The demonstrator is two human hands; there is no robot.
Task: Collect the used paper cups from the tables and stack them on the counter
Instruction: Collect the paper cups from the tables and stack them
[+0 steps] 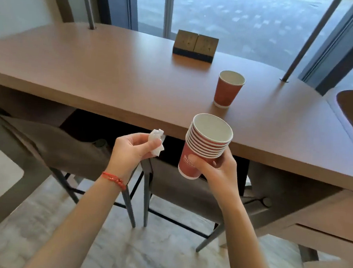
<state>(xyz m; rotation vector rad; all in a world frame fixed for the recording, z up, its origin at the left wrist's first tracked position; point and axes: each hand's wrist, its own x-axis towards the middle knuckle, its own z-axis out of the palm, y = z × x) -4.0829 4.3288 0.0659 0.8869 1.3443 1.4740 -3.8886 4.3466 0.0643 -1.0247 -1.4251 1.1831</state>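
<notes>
Right hand (217,169) grips the nested stack of red paper cups (204,145); left hand (129,149) pinches a crumpled white tissue (157,140); a lone red paper cup (227,89) stands on the brown wooden table (112,74) at one o'clock.

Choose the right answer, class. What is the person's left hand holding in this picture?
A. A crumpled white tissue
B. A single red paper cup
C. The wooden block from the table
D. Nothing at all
A. The left hand pinches a crumpled white tissue, while the right hand grips the stack of red cups.
</notes>
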